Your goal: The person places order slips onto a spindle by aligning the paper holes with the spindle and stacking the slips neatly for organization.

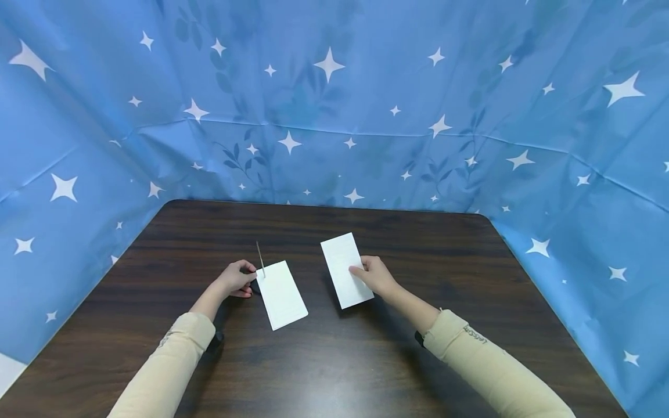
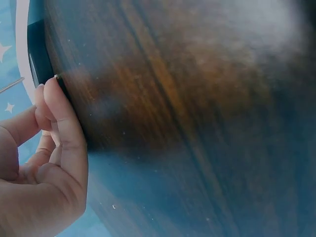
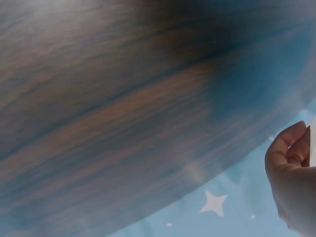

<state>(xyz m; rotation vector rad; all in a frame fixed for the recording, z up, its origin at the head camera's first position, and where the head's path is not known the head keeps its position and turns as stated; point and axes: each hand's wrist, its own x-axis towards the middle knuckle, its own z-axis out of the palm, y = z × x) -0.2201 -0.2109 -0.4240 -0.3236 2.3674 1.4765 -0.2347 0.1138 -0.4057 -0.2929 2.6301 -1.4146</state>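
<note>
My left hand [image 1: 237,280] pinches the upper left corner of a white, flat rectangular piece [image 1: 282,296]. A thin rod [image 1: 260,259] stands up at that corner, and its tip shows as a metallic rod [image 2: 11,85] in the left wrist view. There, the fingers and thumb of my left hand [image 2: 54,148] meet beside a dark panel [image 2: 40,54] with a white edge. My right hand [image 1: 377,275] holds a white rectangular sheet [image 1: 342,270] by its right side, thumb on top. In the right wrist view only a sliver of the sheet [image 3: 313,143] shows beside my right hand [image 3: 294,173].
Under both hands lies a dark wood-grain table [image 1: 334,371] with rounded far corners. A blue curtain with white stars [image 1: 334,162] hangs close behind and along its sides. Shadows of the hands and sheets fall on the tabletop.
</note>
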